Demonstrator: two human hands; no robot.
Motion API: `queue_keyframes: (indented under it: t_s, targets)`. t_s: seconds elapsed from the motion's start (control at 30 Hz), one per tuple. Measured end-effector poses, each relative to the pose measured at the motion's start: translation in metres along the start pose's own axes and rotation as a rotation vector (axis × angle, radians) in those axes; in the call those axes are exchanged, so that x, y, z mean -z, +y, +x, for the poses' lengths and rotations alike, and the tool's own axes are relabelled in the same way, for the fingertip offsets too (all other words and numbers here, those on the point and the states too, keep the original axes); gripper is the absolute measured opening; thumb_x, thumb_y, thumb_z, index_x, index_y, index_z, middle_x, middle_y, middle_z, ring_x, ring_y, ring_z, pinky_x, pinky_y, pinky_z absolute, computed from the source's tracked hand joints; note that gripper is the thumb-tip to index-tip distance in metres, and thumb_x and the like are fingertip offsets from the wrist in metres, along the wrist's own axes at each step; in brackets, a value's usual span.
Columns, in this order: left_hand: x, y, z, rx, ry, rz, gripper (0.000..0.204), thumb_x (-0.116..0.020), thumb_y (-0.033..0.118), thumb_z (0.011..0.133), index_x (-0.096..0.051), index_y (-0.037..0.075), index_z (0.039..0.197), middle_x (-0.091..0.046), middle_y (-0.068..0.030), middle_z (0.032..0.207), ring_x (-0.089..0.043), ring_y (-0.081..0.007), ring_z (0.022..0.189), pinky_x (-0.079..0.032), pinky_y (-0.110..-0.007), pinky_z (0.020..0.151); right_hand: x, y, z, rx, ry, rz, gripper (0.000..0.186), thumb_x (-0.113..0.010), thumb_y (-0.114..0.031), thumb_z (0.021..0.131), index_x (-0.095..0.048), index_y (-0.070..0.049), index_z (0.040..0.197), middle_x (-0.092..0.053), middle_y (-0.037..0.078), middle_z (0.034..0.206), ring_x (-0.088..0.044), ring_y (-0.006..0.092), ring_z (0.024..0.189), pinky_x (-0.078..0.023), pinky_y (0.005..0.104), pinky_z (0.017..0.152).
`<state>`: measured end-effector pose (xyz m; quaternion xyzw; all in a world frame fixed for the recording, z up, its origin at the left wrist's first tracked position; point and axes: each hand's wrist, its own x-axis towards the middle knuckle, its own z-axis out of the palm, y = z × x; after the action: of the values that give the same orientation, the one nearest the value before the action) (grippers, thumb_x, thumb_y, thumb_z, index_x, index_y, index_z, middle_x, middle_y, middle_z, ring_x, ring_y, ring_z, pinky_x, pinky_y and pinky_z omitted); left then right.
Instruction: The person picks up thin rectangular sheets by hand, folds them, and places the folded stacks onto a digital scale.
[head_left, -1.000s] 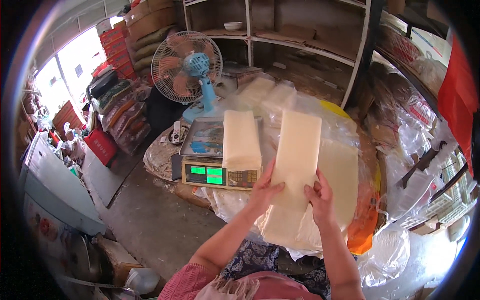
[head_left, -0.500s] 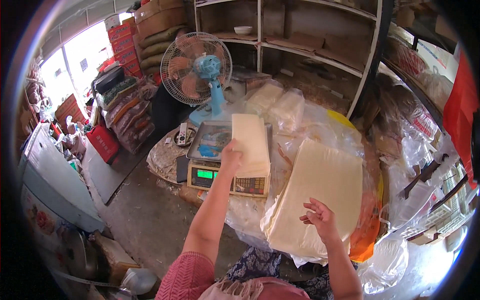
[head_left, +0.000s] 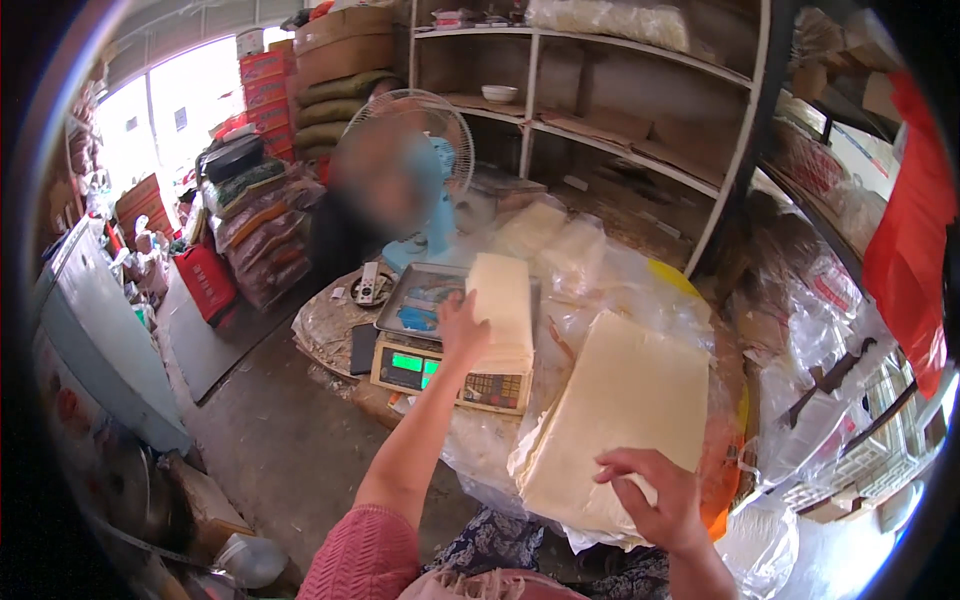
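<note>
A stack of narrow cream sheets (head_left: 502, 310) lies on the metal pan (head_left: 408, 290) of a weighing scale (head_left: 405, 365) with a lit green display. At the stack's left edge, my left hand (head_left: 464, 328) has its fingers spread, with the thumb side touching or very near the sheets. Blue pieces I cannot make out lie in the pan beside it. To the right, a larger pile of broad cream sheets (head_left: 625, 400) rests on plastic film. Over that pile's near end hovers my right hand (head_left: 655, 492), fingers apart and holding nothing.
A blue table fan (head_left: 437, 200) stands behind the scale, with a person in dark clothing (head_left: 345, 230) beside it. A remote control (head_left: 368, 283) and a dark phone-like slab (head_left: 363, 349) lie left of the scale. Clear-bagged sheets (head_left: 575, 250) sit behind; shelves (head_left: 630, 150) rise beyond.
My left hand's fingers have spread from their hold on the narrow stack, which stays on the scale. My right hand has come nearer to me. The view has shifted slightly.
</note>
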<state>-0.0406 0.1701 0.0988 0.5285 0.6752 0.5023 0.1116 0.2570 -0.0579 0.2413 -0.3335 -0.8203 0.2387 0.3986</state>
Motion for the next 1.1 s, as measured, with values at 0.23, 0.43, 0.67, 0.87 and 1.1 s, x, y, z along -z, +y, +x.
queue_keyframes:
  t_s: [0.23,0.43,0.67,0.87,1.1]
  targets:
    - [-0.022,0.053,-0.124,-0.434,-0.196,-0.158,0.053,-0.063,0.008,0.08,-0.047,0.006,0.131,-0.04,-0.0151,0.138,-0.037,-0.0345,0.127,-0.033,-0.041,0.104,0.045,-0.082,-0.002,0.616,0.099,-0.004,0.018,-0.066,-0.007,0.078,-0.062,-0.003,0.094,-0.065,0.016,0.1,-0.067,0.03,0.087,-0.053,0.0467,0.077]
    - [-0.015,-0.013,-0.217,-0.23,-0.493,-0.22,0.06,-0.067,0.009,0.079,-0.044,0.003,0.134,-0.037,-0.0165,0.142,-0.033,-0.0314,0.133,-0.03,-0.041,0.108,0.049,-0.056,0.0,0.74,-0.24,0.149,0.028,-0.064,-0.013,0.082,-0.066,-0.001,0.107,-0.063,0.016,0.108,-0.066,0.0314,0.088,-0.052,0.0507,0.08]
    - [-0.011,-0.034,-0.243,-0.255,-0.617,-0.365,0.085,-0.075,0.007,0.069,-0.032,0.003,0.142,-0.026,-0.0166,0.149,-0.019,-0.03,0.141,-0.02,-0.039,0.113,-0.005,0.043,-0.044,-0.297,0.298,0.111,0.015,-0.059,-0.01,0.087,-0.065,0.001,0.096,-0.066,0.007,0.086,-0.063,0.0167,0.077,-0.051,0.0306,0.069]
    - [-0.01,-0.037,-0.244,-0.204,-0.654,-0.349,0.095,-0.075,0.003,0.065,-0.025,0.004,0.145,-0.021,-0.0178,0.152,-0.017,-0.0306,0.142,-0.018,-0.039,0.114,-0.1,0.156,-0.087,-0.129,-0.134,-0.358,0.014,-0.064,-0.015,0.082,-0.066,-0.007,0.093,-0.064,0.006,0.087,-0.06,0.0249,0.08,-0.045,0.0372,0.085]
    - [-0.012,-0.037,-0.247,-0.153,-0.617,-0.41,0.096,-0.075,0.005,0.065,-0.024,0.005,0.146,-0.021,-0.0209,0.151,-0.018,-0.0325,0.141,-0.019,-0.04,0.113,-0.139,0.177,-0.072,0.036,-0.35,-0.834,0.011,-0.066,-0.018,0.079,-0.065,-0.009,0.084,-0.059,0.005,0.082,-0.058,0.0215,0.075,-0.043,0.0383,0.088]
